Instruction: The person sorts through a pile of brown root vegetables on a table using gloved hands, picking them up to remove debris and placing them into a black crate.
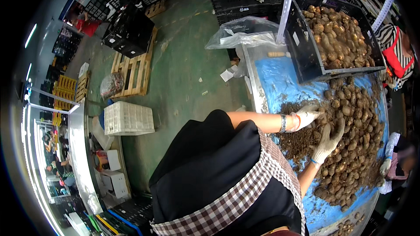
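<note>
A heap of round brown taro roots [350, 126] covers the blue sheet [280, 78] on the work table. My left hand [307, 114], in a pale glove with a watch at the wrist, is at the heap's near edge. Its fingers curl down, and what lies under them is hidden. Below it my right hand [328, 143], also gloved, rests against the taro with thumb and fingers apart. Loose dark soil and root fibres [297, 145] are spread between and beneath my hands.
A black crate [302, 57] full of taro stands at the table's far left, beside a wooden handle [276, 54] and clear plastic [236, 32]. Across the table are a person in stripes [396, 52] and another person's gloved hand [385, 167]. Behind me sits a white basket [129, 118].
</note>
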### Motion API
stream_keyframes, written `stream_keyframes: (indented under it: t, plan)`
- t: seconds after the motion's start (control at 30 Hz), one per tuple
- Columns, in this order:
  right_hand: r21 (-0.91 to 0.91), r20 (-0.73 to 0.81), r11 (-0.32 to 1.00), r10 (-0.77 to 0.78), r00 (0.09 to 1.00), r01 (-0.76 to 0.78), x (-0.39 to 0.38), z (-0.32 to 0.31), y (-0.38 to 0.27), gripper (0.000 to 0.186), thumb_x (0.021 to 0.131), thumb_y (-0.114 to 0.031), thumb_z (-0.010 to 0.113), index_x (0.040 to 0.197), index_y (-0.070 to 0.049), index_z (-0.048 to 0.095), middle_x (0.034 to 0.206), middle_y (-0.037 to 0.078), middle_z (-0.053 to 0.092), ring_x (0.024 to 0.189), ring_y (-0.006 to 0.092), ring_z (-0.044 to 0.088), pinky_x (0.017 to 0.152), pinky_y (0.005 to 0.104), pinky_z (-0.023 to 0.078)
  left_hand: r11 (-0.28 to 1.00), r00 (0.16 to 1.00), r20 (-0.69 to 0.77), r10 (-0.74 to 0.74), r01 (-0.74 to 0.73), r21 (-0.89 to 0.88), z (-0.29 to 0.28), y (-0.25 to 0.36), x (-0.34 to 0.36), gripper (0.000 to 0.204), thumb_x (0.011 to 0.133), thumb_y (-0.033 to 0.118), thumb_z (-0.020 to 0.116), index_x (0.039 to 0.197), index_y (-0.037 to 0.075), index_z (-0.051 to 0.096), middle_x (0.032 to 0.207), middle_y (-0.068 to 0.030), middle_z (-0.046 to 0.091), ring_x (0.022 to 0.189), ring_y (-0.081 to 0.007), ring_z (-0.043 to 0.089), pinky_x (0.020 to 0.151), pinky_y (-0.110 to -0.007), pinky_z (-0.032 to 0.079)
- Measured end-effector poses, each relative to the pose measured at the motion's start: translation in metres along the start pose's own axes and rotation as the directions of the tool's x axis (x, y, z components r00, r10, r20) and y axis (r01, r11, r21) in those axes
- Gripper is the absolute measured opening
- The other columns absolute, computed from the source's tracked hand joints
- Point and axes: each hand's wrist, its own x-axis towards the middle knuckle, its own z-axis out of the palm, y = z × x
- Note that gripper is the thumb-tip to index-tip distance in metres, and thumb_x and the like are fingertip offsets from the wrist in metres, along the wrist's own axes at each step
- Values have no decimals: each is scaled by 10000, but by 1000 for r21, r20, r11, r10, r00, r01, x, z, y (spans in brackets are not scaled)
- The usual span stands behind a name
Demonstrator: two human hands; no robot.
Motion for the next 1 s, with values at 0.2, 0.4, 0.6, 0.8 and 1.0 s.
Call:
stream_keyframes:
  t: [0.2, 0.4, 0.6, 0.8, 1.0]
  plan:
    - [-144, 5, 990, 9, 1000, -8, -32, -36, -7, 231, 980, -44, 609, 1186, 44, 664, 1228, 137, 662, 1167, 235, 592, 1047, 385, 439, 967, 901, 387, -196, 244, -79, 33, -27, 3, 472, 1070, 401, 430, 1434, 112, 515, 1240, -80, 652, 699, -197, 678, 643, -360, 588]
    - [-280, -231, 956, 19, 973, -85, -48, -26, 3, 185, 993, -118, 634, 1091, 37, 659, 1064, 117, 691, 942, 202, 628, 866, 361, 509, 803, 649, 688, -323, 573, -163, 32, -20, 7, 378, 1072, 405, 386, 1177, 123, 615, 990, -53, 685, 611, -208, 659, 550, -395, 570]
    - [-465, -362, 835, 123, 924, -294, -21, -45, -2, 292, 1027, -192, 590, 1245, -3, 636, 1262, 178, 659, 1093, 245, 650, 969, 386, 542, 873, 673, 692, -262, 471, -128, 4, 4, -10, 442, 1076, 462, 358, 1083, 125, 645, 838, -55, 675, 558, -194, 640, 499, -356, 547]
    - [-65, 104, 995, 78, 991, -72, -28, -6, -25, 458, 1020, -174, 566, 1437, 4, 495, 1476, 202, 474, 1196, 322, 586, 992, 422, 515, 968, 883, 455, -116, 203, -148, -4, 6, -25, 415, 1087, 403, 360, 1279, 110, 583, 1121, -108, 632, 835, -193, 633, 696, -351, 531]
    - [-385, 31, 913, -133, 991, 135, -41, 18, -63, 270, 1019, -160, 558, 1178, 34, 659, 1178, 174, 669, 1070, 293, 640, 952, 379, 494, 985, 894, 443, -70, 132, -110, 1, 4, -48, 688, 998, 632, 440, 1454, 118, 476, 1422, -123, 515, 1031, -182, 598, 801, -307, 521]
